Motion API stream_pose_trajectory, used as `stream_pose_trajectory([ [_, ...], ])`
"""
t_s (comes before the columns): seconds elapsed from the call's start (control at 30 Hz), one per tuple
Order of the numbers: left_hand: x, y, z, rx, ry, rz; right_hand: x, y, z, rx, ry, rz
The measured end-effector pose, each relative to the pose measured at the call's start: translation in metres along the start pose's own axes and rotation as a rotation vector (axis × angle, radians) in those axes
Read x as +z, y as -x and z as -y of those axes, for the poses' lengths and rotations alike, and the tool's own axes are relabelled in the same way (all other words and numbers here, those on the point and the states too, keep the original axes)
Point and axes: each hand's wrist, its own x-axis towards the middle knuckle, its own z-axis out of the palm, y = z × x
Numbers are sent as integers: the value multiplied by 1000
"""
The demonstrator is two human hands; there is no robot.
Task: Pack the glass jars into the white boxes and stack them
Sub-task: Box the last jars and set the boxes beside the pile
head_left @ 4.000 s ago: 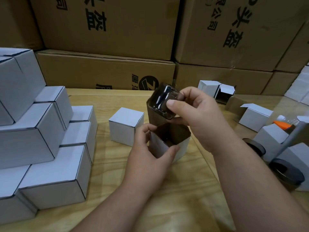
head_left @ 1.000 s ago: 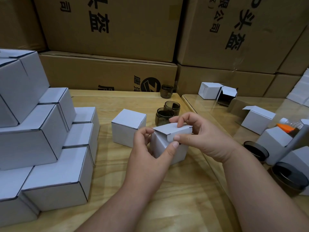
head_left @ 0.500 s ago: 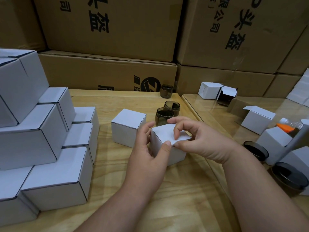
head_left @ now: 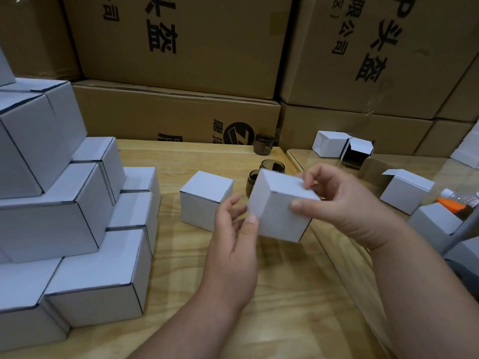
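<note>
- R hand grips closed white box from the right side, thumb on the front face, fingers curled over the top; box is tilted, lifted off the wooden table
- L hand just beside box's left edge, thumb tip touching the lower left corner; fingers loose, half-straight, not wrapped round it
- hands close together w/ the box between them
- 2nd closed white box sits on table just left of held one; not touching it
- stepped stack of white boxes fills the left side, several tiers
- 3 dark glass jars, no lids: two right behind held box, partly hidden; one further back near the brown cartons
- right side: open white boxes w/ flaps up, another pair at the back; orange-capped bottle beside them; cartons have black printed characters
</note>
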Motion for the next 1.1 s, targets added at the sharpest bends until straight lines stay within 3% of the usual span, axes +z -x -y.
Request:
stream_pose_trajectory([
  [0.17,3,-1,2,-66,-149,28,18,-10,30,-199,-159,-298],
  [0.3,3,1,-1,-81,-284,82,47,-19,45,-241,-49,-364],
  [0.53,0,0,1,-34,-400,135,101,-55,36,-117,174,-252],
  [0.63,1,1,1,-24,-478,205,110,-65,29,-156,163,-219],
  [0.8,0,0,-2,20,-620,213,116,-65,10,-150,122,11],
  [1.1,0,0,-3,4,-673,242,118,-72,-7,-116,75,36],
])
